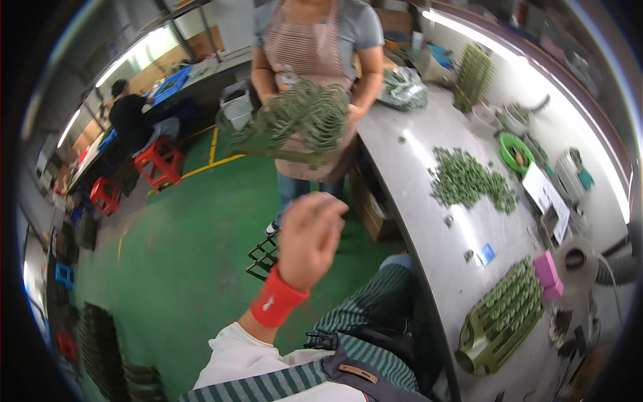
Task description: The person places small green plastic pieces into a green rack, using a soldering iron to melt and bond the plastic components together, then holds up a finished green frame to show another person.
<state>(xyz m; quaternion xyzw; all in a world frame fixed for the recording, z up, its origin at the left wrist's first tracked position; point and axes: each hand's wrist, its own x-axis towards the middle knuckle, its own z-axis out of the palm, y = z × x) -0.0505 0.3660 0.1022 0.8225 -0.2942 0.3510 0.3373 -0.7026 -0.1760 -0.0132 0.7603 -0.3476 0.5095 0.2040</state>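
Observation:
My left hand [310, 236], with a red wristband, reaches out over the floor in front of me. Its blurred fingers are loosely bent and somewhat apart, and I see nothing in them. My right hand is out of view. Just beyond the left hand, a person in a striped apron [305, 43] stands facing me. That person's two hands carry a bundle of green looped, ribbed pieces [308, 117] on a green rack [295, 157]. A dark green wire-like frame [261, 258] shows low by the person's feet.
The metal worktable [435, 221] on the right bears a heap of small green pieces [472, 177], a loaded green rack [506, 318], a pink block [548, 275], and a green bowl [516, 151]. Red stools [159, 163] and another seated person [130, 120] are at the far left. Dark stacked racks [104, 348] stand lower left.

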